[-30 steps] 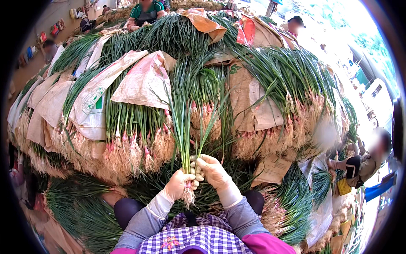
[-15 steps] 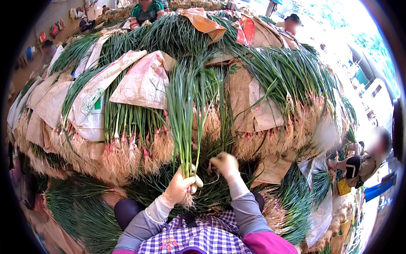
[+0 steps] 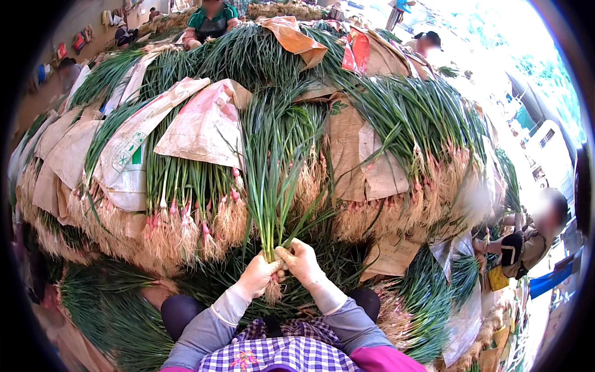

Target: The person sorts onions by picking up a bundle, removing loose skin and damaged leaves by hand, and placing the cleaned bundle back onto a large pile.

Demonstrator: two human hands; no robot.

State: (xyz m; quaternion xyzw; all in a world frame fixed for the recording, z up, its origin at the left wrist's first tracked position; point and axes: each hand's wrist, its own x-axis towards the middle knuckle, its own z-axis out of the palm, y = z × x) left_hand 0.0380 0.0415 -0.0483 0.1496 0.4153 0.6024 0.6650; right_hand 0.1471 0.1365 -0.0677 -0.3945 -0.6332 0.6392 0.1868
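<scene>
In front of my lap, my gloved left hand (image 3: 258, 274) is closed round the base of a bunch of green onions (image 3: 271, 214). The long green leaves point up and away from me, and pale roots hang below the fist. My gloved right hand (image 3: 300, 260) meets it at the right side of the stems, its fingers pinched against the bunch near the bulbs. Whether a separate stalk is between those fingers is hard to make out. Behind the bunch rises a big stack of green onions (image 3: 192, 177) with pinkish bulbs and straw-coloured roots facing me.
Sacks cover parts of the stack, including a whitish one (image 3: 204, 127) and a brown one (image 3: 353, 149). Loose green onions lie left (image 3: 118, 316) and right (image 3: 421, 304) of my knees. A co-worker (image 3: 533, 242) sits at the right; another (image 3: 212, 25) is behind the stack.
My right hand has moved left and down to the bunch and now touches it beside my left hand. The left hand keeps its hold. The view has shifted slightly.
</scene>
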